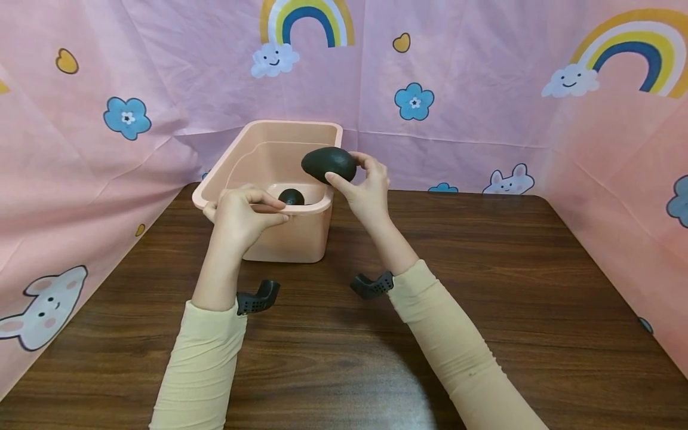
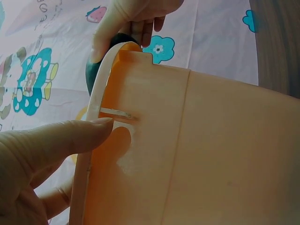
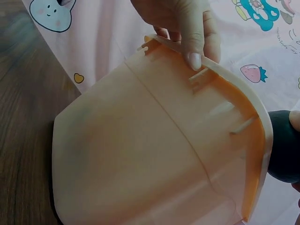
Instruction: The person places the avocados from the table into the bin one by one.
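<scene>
A peach-coloured plastic bin (image 1: 301, 236) stands on the table. My left hand (image 1: 236, 218) pinches its near rim between thumb and fingers; in the left wrist view the thumb (image 2: 89, 133) presses the outside of that rim. Over the bin's right near corner, my right hand (image 1: 368, 191) holds a dark green avocado (image 1: 329, 163) between thumb and fingers. Inside the bin lies another dark, rounded item (image 1: 291, 196), partly hidden by the rim. In the right wrist view the held avocado (image 3: 282, 146) shows just beyond the rim, and only a little of the right hand appears.
Dark wood-grain table (image 1: 484, 286) extends to the right and in front of the bin. Pink patterned cloth (image 1: 457, 89) hangs behind and on both sides. A black wrist mount (image 1: 259, 297) sticks out from the left sleeve, another mount (image 1: 372, 285) from the right.
</scene>
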A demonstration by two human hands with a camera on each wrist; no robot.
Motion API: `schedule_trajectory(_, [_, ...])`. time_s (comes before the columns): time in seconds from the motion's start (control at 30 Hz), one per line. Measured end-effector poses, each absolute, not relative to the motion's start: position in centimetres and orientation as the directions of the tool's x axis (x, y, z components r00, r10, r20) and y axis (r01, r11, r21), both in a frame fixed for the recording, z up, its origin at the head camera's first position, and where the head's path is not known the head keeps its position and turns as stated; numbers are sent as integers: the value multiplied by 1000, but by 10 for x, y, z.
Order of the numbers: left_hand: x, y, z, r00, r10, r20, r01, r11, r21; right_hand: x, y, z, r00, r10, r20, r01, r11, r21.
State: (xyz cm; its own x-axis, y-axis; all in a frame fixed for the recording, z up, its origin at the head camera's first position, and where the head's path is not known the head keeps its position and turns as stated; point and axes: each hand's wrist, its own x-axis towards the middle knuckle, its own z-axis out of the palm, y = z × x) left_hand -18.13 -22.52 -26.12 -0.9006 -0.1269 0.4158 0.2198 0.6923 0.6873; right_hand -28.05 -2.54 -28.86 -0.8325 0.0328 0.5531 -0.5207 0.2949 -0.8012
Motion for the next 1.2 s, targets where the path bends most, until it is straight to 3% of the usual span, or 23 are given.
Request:
schedule_trajectory(0.8, [-182,-225,-262,-900,-125,417,225,687,691,-282,-44,-281,-832,-74,550,-535,369,-760])
schedule_trajectory(1.2, [-182,-225,-262,-897,-129,422,225,689,689,-283,-49,-279,-862,-103,497,-492,413,-767])
